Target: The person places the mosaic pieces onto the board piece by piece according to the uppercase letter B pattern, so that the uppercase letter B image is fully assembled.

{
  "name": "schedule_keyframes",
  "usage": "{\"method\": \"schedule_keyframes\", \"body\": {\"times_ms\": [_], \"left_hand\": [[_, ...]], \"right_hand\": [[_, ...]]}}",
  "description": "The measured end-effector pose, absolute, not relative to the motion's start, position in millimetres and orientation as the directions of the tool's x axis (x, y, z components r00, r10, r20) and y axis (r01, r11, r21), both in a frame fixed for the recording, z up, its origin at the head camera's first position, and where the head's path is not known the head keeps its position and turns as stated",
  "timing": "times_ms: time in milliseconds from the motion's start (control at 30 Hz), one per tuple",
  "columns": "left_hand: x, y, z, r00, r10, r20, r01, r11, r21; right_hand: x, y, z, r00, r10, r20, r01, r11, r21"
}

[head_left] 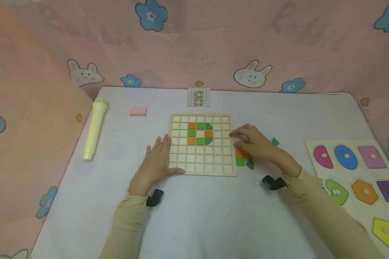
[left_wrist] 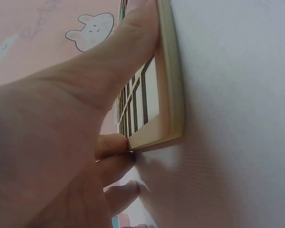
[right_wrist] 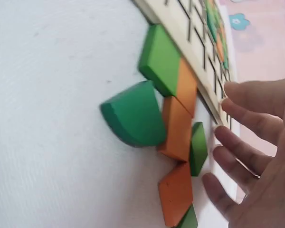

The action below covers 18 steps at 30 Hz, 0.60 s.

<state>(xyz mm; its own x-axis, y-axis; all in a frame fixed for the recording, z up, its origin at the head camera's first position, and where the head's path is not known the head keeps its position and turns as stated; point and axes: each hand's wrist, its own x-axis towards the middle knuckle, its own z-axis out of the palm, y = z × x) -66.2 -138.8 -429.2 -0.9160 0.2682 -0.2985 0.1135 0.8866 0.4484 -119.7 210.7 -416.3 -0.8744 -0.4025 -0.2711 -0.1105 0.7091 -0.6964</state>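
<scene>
A wooden grid board [head_left: 184, 158] lies mid-table, with orange, green and dark green tiles [head_left: 200, 141] forming a ring around one bare cell. My left hand [head_left: 153, 162] rests at its near left corner: the thumb lies over the front rim and straight fingers touch the left side. At the right rim is my right hand [head_left: 254, 142], its fingers loosely spread with nothing visible between them. Below that hand lie loose pieces: orange blocks [right_wrist: 176, 128], a light green square [right_wrist: 160, 59] and a dark green quarter-round [right_wrist: 135, 114]. The hand partly hides them in the head view.
Behind the board lies a small pattern card [head_left: 199, 97]. A pink block [head_left: 138, 111] and a pale yellow microphone-shaped object [head_left: 95, 129] are to the left. On the right sits a shape puzzle board [head_left: 338, 174]. One green piece [head_left: 275, 141] lies beyond my right wrist.
</scene>
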Motion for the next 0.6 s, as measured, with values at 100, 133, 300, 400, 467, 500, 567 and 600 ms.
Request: {"method": "schedule_keyframes", "body": {"times_ms": [100,133,300,400,467,500,567,600], "left_hand": [[-66.3,-138.3,-428.5,-0.915,0.267,-0.302,0.11,0.886,0.45],[-66.3,-138.1,-428.2,-0.915,0.266,-0.303,0.109,0.886,0.45],[-65.9,-137.8,-427.6,-0.914,0.264,-0.308,0.103,0.886,0.452],[-65.7,-137.8,-427.5,-0.914,0.263,-0.308,0.104,0.887,0.45],[-65.6,-137.8,-427.4,-0.914,0.264,-0.307,0.105,0.887,0.449],[-65.6,-137.7,-427.3,-0.914,0.264,-0.307,0.105,0.887,0.449],[-65.6,-137.6,-427.3,-0.914,0.264,-0.306,0.105,0.887,0.45],[-65.7,-137.7,-427.4,-0.914,0.264,-0.307,0.105,0.887,0.451]], "right_hand": [[-119.9,215.5,-413.8,-0.875,-0.387,-0.291,-0.098,0.729,-0.677],[-120.1,216.3,-413.2,-0.877,-0.378,-0.298,-0.092,0.739,-0.668],[-119.8,219.2,-412.3,-0.878,-0.356,-0.32,-0.08,0.769,-0.635],[-118.2,220.3,-411.4,-0.869,-0.362,-0.337,-0.08,0.775,-0.627],[-116.6,220.9,-410.5,-0.861,-0.369,-0.35,-0.079,0.777,-0.624],[-115.8,221.4,-410.0,-0.858,-0.373,-0.353,-0.083,0.779,-0.621],[-114.3,222.2,-409.7,-0.855,-0.374,-0.359,-0.084,0.784,-0.615],[-113.6,222.5,-409.7,-0.855,-0.375,-0.357,-0.088,0.784,-0.614]]}}
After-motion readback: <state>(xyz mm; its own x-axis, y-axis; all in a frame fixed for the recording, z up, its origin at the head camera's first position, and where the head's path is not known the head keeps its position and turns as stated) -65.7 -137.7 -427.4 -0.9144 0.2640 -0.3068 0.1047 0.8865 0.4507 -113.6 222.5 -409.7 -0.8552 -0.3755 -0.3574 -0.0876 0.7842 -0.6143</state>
